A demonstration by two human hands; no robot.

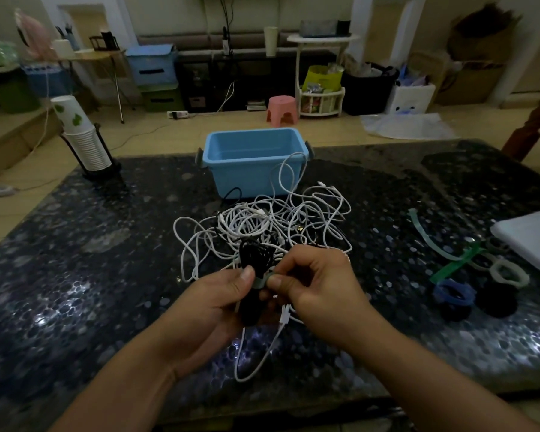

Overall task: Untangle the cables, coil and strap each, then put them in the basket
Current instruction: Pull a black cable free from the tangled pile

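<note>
Hands strap a coiled black cable (253, 260).
Left hand (214, 302) grips the coil; right hand (317, 286) pinches its grey strap (260, 281), white cables (262, 222) behind.

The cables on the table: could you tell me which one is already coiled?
The black cable, bunched in a coil and held in both hands; the white cables lie loose and tangled.

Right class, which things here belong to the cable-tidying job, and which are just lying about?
Job:
black coiled cable, held in both hands
grey strap
white cable tangle
blue basket
spare straps

Lying about:
paper cup stack
pink stool
white tray
</note>
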